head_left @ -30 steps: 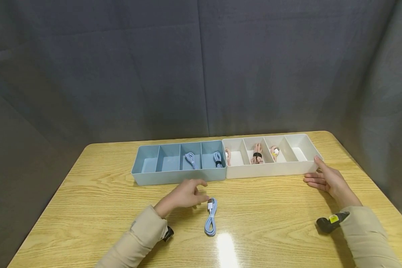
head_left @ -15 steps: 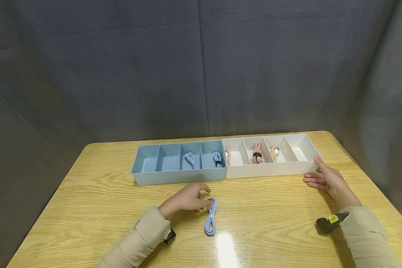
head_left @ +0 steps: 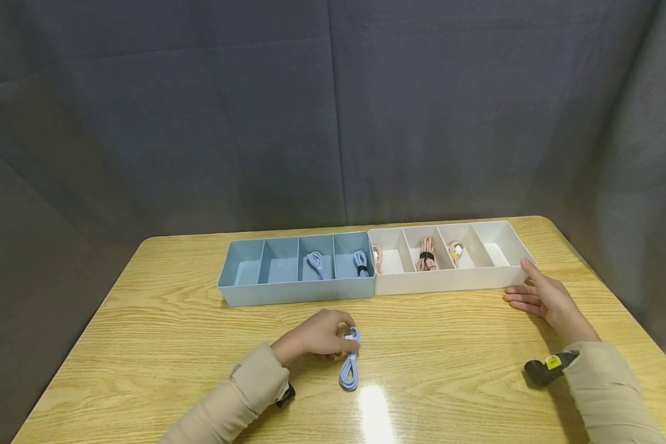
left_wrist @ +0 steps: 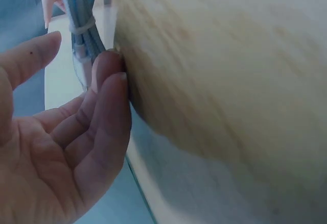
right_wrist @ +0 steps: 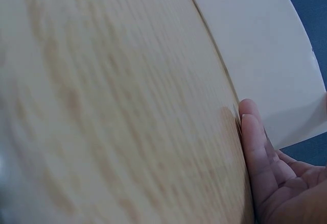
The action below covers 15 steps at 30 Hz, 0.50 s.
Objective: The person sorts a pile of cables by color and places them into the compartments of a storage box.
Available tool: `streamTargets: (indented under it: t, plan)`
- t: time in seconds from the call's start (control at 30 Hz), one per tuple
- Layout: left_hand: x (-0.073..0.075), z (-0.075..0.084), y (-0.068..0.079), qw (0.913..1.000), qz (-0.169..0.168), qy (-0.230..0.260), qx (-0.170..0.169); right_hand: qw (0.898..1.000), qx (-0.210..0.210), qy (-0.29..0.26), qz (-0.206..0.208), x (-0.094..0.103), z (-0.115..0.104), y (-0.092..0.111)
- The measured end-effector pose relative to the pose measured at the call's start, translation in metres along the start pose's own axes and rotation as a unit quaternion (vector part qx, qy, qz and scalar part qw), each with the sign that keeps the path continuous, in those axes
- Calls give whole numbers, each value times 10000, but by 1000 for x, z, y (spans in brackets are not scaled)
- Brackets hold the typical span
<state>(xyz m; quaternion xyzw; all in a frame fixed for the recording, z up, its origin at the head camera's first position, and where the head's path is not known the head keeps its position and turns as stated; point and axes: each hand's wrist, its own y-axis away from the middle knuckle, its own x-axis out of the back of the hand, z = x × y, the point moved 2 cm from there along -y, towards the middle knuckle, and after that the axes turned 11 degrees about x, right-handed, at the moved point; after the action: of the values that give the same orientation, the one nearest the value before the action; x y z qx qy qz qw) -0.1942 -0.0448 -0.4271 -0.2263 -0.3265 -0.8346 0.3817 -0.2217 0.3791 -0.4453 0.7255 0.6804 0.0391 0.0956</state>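
A coiled light blue charging cable with a white tie lies on the table in front of the boxes. My left hand is over its connector end, with thumb and fingers on either side. In the left wrist view, the fingertips are at the cable's connector end while the thumb stands apart from it. My right hand is at the front right corner of the white divided box. Its thumb touches the rim, and the other fingers extend low along the front wall, close to the table.
Left of the white box, end to end, stands a blue divided box with blue cables in its two right compartments. Pink cables lie in three of the white box's compartments. Behind the wooden table hangs a dark grey curtain.
My left hand has moved right and slightly toward me, from beside the cable to over its connector end. The right hand has stayed at the white box's corner.
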Motion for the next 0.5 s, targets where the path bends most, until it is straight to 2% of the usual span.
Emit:
streamTargets:
  t: [0.27,0.5]
  plan:
    - [0,3,0,9999,122,-63,82,9999,6,-145,-25,0,-1,1]
    - [-3,2,-1,9992,48,361,158,9999,16,-125,-51,-1,-1,0]
